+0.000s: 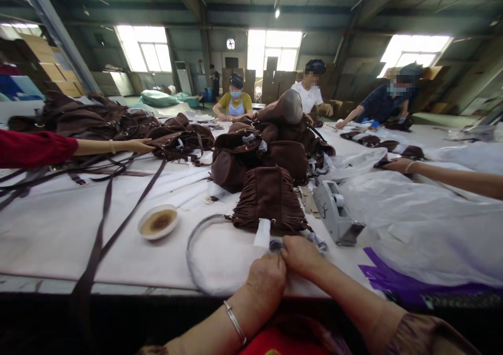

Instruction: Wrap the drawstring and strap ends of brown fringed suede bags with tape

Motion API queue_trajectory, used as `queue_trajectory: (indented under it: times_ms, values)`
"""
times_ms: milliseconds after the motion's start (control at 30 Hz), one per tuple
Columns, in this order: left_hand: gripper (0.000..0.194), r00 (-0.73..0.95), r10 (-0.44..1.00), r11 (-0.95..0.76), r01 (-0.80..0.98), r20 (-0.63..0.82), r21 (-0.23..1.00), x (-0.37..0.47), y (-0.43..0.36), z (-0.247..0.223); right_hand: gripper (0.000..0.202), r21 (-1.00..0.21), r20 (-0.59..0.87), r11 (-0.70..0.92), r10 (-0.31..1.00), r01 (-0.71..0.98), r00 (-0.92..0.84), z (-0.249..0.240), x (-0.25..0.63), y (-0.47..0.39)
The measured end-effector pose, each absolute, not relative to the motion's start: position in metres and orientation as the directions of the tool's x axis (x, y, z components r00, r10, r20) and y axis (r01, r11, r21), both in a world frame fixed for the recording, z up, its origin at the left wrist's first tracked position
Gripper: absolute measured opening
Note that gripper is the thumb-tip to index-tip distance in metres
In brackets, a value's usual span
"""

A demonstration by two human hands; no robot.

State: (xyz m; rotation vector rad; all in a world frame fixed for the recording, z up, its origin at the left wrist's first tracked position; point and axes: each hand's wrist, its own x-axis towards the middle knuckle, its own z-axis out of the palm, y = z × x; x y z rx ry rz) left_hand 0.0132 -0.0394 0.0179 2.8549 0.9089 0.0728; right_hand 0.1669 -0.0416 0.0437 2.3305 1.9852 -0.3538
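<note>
A dark brown fringed bag (271, 200) lies on the table just beyond my hands. From its left corner a strap in clear wrapping (189, 250) loops out over the cloth and back toward my wrists. My left hand (267, 279) is closed, its knuckles up, with the wrapped strap apparently in its fingers. Touching it, my right hand (301, 255) pinches a dark, wrapped bit of the strap. A white paper strip (262, 233) hangs from the bag's near edge. Crumpled wrapping (317, 242) sits at the bag's right corner. My fingertips are mostly hidden.
Brown bags (255, 145) are heaped behind the fringed one. A grey tape dispenser (338, 213) stands right, beside plastic sheeting (412, 213). Left are a white bowl (143, 230) and long dark straps (102, 229). Co-workers' arms (98, 146) reach in from both sides.
</note>
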Motion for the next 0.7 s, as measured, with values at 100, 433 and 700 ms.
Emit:
queue_trajectory:
  times_ms: [100, 433, 700]
  values:
    - [0.023, 0.846, 0.533, -0.836, 0.53, -0.017, 0.141, -0.003, -0.037, 0.026, 0.021, -0.1, -0.231, 0.079, 0.968, 0.992, -0.101, 0.047, 0.173, -0.041]
    - [0.024, 0.842, 0.538, -0.84, 0.532, 0.03, 0.108, 0.005, -0.04, 0.02, 0.031, -0.116, -0.185, -0.152, 0.974, 0.982, 0.129, 0.045, 0.168, -0.041]
    - [0.015, 0.86, 0.509, -0.856, 0.504, 0.02, 0.116, -0.027, -0.022, 0.029, 0.025, -0.176, -0.175, 0.334, 0.915, 0.926, -0.363, 0.043, 0.187, -0.033]
